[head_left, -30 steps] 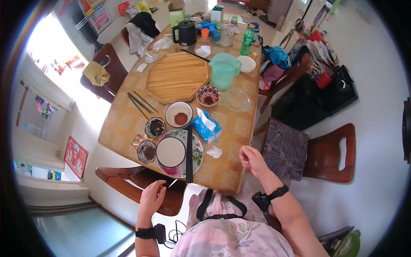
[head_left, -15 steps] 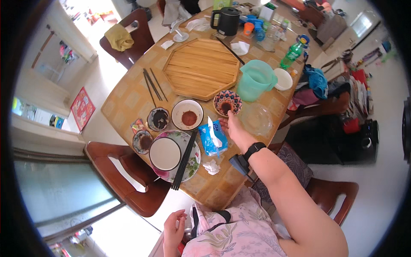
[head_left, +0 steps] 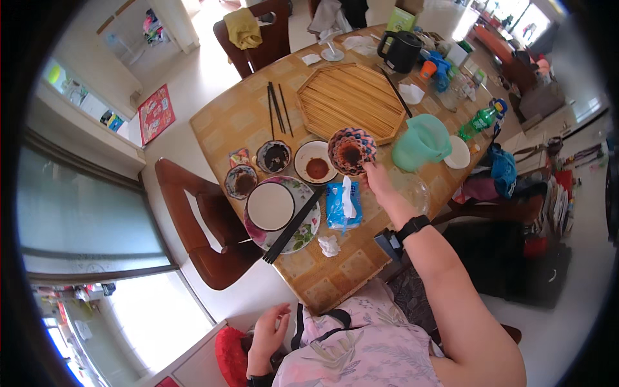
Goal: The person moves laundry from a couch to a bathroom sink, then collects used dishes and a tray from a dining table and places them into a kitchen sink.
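Observation:
My right hand (head_left: 380,184) grips the near rim of a small patterned bowl (head_left: 336,146), which has dark sauce in its bottom and appears raised off the table. My left hand (head_left: 268,330) is low beside my body, away from the table, empty with fingers loosely apart. Left of the held bowl sits a white bowl (head_left: 307,152) with reddish-brown residue. Two small bowls with dark remains, one scalloped (head_left: 260,155) and one patterned (head_left: 228,183), stand farther left. A large white bowl (head_left: 271,206) rests on a floral plate (head_left: 307,240), with black chopsticks (head_left: 293,226) across the plate's right side.
A blue tissue pack (head_left: 334,213) and crumpled tissue (head_left: 329,246) lie near the front. Behind the held bowl is an octagonal wooden board (head_left: 351,102). A green pitcher (head_left: 416,147), white bowl (head_left: 457,153), clear glass dish (head_left: 420,195), green bottle (head_left: 480,124) and black kettle (head_left: 402,53) stand rightward.
My right hand has closed on the patterned bowl's rim and seems to have lifted it. The view has shifted, so the table appears farther right. My left hand stays low by my body.

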`<act>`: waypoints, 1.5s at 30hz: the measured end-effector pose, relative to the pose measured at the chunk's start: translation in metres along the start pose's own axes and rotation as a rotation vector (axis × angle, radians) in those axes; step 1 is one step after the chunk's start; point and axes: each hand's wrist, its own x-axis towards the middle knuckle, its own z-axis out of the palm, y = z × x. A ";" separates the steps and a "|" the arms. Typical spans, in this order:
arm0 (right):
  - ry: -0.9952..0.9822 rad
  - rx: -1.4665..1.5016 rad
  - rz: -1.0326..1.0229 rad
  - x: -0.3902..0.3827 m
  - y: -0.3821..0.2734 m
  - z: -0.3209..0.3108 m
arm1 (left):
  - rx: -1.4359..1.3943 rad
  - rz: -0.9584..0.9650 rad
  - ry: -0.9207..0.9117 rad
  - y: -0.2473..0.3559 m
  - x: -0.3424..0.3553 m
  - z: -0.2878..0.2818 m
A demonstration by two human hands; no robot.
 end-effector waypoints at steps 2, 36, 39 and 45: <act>-0.126 -0.124 -0.003 0.015 -0.003 0.005 | 0.001 0.024 0.040 -0.010 0.001 -0.006; -0.588 -0.454 -0.095 0.082 -0.023 0.037 | -0.181 -0.480 0.374 -0.078 0.270 -0.109; -0.578 -0.371 -0.290 0.069 -0.048 0.029 | -0.390 -0.532 0.275 -0.093 0.296 -0.107; -0.626 -0.475 -0.342 0.003 -0.094 -0.005 | 0.037 -0.162 0.489 -0.123 0.309 -0.099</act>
